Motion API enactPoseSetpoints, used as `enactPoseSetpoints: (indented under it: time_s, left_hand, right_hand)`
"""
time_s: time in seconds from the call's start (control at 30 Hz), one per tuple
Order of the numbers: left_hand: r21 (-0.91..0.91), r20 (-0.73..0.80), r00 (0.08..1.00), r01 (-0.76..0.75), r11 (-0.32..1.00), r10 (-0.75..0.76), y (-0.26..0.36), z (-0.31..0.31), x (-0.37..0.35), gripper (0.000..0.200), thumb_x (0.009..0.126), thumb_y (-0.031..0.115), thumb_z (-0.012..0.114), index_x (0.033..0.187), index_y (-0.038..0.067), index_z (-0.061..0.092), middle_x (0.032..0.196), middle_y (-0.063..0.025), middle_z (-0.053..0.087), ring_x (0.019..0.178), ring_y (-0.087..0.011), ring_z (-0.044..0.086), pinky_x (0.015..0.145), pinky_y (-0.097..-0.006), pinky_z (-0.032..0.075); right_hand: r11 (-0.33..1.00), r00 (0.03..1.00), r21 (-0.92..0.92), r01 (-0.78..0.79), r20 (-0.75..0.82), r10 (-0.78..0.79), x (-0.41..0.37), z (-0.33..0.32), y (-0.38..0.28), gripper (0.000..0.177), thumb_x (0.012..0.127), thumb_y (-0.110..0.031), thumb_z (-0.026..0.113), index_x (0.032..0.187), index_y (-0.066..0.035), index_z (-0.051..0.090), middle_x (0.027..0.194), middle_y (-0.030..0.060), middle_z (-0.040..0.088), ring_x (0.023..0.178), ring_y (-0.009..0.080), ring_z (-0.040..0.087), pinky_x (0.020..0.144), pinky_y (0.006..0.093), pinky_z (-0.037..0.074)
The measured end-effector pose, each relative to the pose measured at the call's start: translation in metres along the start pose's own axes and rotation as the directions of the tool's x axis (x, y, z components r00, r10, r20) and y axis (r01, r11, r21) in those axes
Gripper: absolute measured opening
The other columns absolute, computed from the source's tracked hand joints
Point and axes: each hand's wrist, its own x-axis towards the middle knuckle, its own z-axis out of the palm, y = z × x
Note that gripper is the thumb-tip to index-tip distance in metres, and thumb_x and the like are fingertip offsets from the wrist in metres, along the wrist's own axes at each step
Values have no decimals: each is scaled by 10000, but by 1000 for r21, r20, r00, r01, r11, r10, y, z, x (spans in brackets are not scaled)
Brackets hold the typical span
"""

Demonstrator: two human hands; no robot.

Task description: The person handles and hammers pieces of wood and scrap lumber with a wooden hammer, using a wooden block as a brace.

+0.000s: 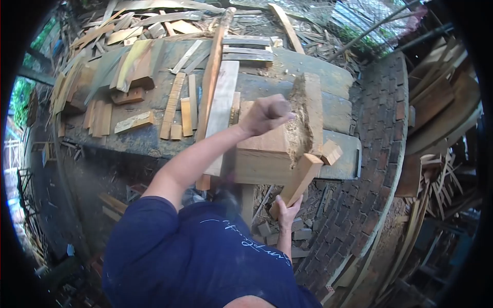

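Observation:
My left hand [264, 115] is closed in a fist over a large wooden block [262, 159] on the bench. What its fingers hold, if anything, I cannot make out. My right hand [288, 209] grips the lower end of a squared piece of wood [299, 182], which tilts up against the block's near right corner. Beside its upper end lies a short wood offcut [332, 152]. A rough, crumbly groove [299, 126] runs along the large block, just right of my left hand, next to a paler strip of wood.
A long beam [214, 77] and a grey plank [223, 97] lie across the bench left of the block. Several wood pieces [136, 123] lie farther left. A brick ledge [354, 205] curves along the right. Scrap wood [144, 23] is piled behind; offcuts [300, 233] lie below my right hand.

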Motion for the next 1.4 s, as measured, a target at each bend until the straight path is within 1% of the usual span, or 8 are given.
enactPoseSetpoints:
  time_s: [0.13, 0.33, 0.43, 0.5, 0.73, 1.23, 1.3, 1.4]
  left_hand:
    - [-400, -326, 796, 372, 837, -510, -11, -76, -43, 231, 847, 142, 722, 753, 116, 513, 693, 9, 575, 634, -76, 589, 598, -236, 494]
    - [86, -534, 727, 555, 827, -432, -86, -176, -134, 384, 766, 351, 765, 961, 35, 665, 805, -78, 684, 787, -184, 676, 724, -345, 545]
    - [411, -233, 680, 717, 563, -696, -163, -211, -221, 524, 742, 461, 766, 1014, 28, 652, 780, -84, 678, 650, -141, 639, 630, -311, 532]
    - [340, 42, 346, 877, 339, -937, -151, -229, -257, 416, 753, 416, 773, 900, 41, 671, 703, -65, 663, 502, -150, 591, 488, -309, 499]
    - [57, 563, -145, 989, -138, -814, -191, -227, -336, 468, 847, 404, 724, 1072, 4, 633, 1092, -160, 694, 539, -173, 585, 580, -349, 553]
    - [-334, 797, 34, 856, -394, -603, -167, -246, -333, 118, 919, 210, 655, 955, 106, 612, 761, 6, 607, 528, -107, 536, 565, -305, 509]
    - [-443, 749, 118, 820, -361, -652, -177, -269, -351, 153, 915, 213, 646, 1020, 127, 575, 794, 10, 622, 523, -106, 524, 581, -325, 515]
    - [-455, 728, 165, 843, -288, -665, -166, -319, -349, 571, 886, 195, 648, 1390, 130, 388, 1380, -163, 493, 588, -107, 513, 672, -346, 490]
  right_hand:
    - [962, 900, -273, 34, 426, 89, -25, 15, 6, 598, 713, -212, 814, 1166, -21, 473, 965, 107, 601, 886, 185, 589, 776, 336, 492]
    - [878, 587, -241, -414, 666, 460, -42, 50, 28, 703, 739, -119, 768, 1340, -19, 418, 1107, 100, 601, 983, 179, 611, 843, 315, 517]
    - [798, 506, -154, -583, 700, 504, -54, 67, 7, 679, 779, -92, 659, 1392, -56, 369, 1096, 78, 588, 958, 177, 603, 843, 305, 496]
    - [717, 437, -172, -675, 690, 577, -48, 55, 24, 616, 788, -130, 644, 1350, -58, 402, 1100, 96, 586, 943, 192, 623, 824, 321, 521]
    - [430, 289, -240, -871, 458, 841, -38, 48, 13, 503, 798, -204, 635, 1254, -43, 498, 979, 156, 679, 814, 274, 686, 757, 398, 576]
    - [512, 212, -279, -812, 677, 705, -70, 113, 7, 476, 826, -248, 691, 1196, -59, 458, 855, 140, 619, 719, 240, 646, 626, 391, 560]
    - [575, 246, -280, -769, 700, 670, -74, 128, 16, 579, 834, -218, 692, 1294, -127, 352, 848, 140, 612, 693, 233, 646, 610, 375, 558]
    - [636, 332, -228, -737, 699, 634, -85, 166, 10, 663, 838, -173, 684, 1381, -133, 305, 859, 116, 580, 684, 215, 636, 610, 356, 554]
